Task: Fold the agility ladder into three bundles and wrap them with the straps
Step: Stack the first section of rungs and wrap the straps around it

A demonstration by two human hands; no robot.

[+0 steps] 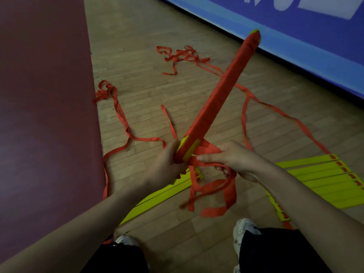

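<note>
My left hand (pixel 167 166) grips the wrapped bundle (pixel 216 95) at its lower end. My right hand (pixel 228 160) pinches the red strap (pixel 208 152) above the wooden floor (pixel 137 56), between a maroon surface (pixel 39 95) and a blue banner (pixel 295 36).

I get single feed: head camera, wide-angle, facing forward and down. Close, mid-frame: left hand (pixel 167 166), right hand (pixel 228 160); floor (pixel 149 107) beyond; shoes (pixel 243 227) at bottom.

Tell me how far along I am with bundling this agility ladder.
Done: one bundle is wrapped in red strap almost end to end. In hand: the left hand grips its near end while the right hand holds the loose strap tail. Left: yellow rungs lie unwrapped on the floor, loose straps trailing.
</note>
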